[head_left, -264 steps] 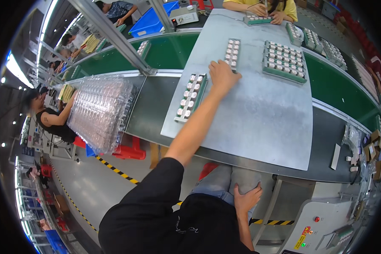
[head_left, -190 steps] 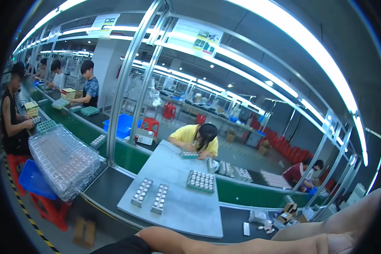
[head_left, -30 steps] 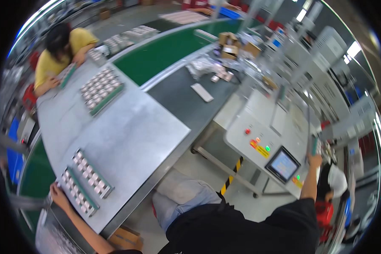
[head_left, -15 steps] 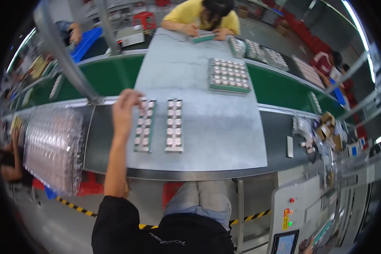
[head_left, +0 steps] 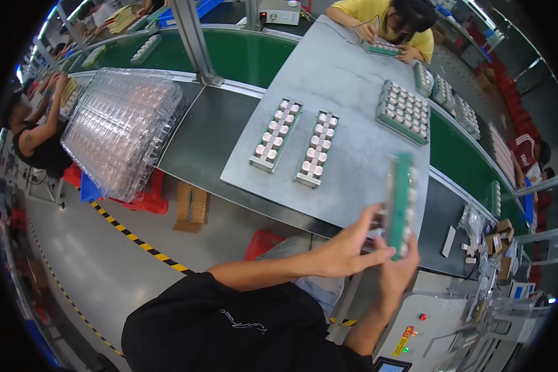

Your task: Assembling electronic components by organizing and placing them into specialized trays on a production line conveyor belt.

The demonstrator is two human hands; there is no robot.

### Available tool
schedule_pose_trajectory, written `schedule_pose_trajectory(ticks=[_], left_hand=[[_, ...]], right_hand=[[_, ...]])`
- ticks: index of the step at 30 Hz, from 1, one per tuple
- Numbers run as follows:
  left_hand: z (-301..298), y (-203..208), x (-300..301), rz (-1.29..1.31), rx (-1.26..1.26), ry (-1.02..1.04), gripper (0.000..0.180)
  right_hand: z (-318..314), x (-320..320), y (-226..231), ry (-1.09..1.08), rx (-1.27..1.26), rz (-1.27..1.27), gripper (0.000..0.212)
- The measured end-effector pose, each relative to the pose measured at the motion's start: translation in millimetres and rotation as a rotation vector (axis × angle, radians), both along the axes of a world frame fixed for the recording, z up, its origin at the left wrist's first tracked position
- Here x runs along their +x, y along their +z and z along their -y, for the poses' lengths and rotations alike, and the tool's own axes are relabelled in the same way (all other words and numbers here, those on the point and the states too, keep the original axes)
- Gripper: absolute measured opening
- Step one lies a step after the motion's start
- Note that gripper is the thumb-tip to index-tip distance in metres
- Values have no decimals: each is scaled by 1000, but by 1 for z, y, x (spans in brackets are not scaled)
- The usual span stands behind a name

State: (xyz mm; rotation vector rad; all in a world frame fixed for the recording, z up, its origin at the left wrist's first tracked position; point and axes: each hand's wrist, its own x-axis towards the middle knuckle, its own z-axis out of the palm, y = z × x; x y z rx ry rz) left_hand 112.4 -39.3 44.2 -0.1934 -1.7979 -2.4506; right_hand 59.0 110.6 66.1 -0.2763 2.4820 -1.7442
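Observation:
Over the table's near right part, a green circuit board [head_left: 401, 204] with pale round cylinders along one side is held up on edge, slightly blurred. My left hand [head_left: 353, 248] is closed at its left side, thumb toward the board's lower end. Around the lower end wraps my right hand [head_left: 398, 273], its fingers partly hidden by the board. Two similar strips lie side by side on the grey table [head_left: 353, 130]: a left strip [head_left: 276, 135] and a right strip [head_left: 317, 150], both with paired rows of white-topped cylinders. Neither hand touches them.
Across the table a co-worker in yellow [head_left: 384, 31] handles another board. A block of several boards [head_left: 404, 111] sits at the far right. Clear plastic trays [head_left: 124, 130] are stacked at left. A control panel machine [head_left: 409, 322] and small boxes [head_left: 499, 239] stand at right.
My left hand has left the left strip and joined my right hand on the board. The right hand has brought that board up from the lower right. The view has turned.

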Motion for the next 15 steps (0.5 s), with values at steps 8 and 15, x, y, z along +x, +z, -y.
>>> schedule_pose_trajectory(ticks=[8,15], left_hand=[[104,-7,7,143,62,622,80],[237,-11,-25,189,-304,909,78]], right_hand=[[113,37,-25,542,85,-298,105],[137,-10,-89,378,123,-302,119]])
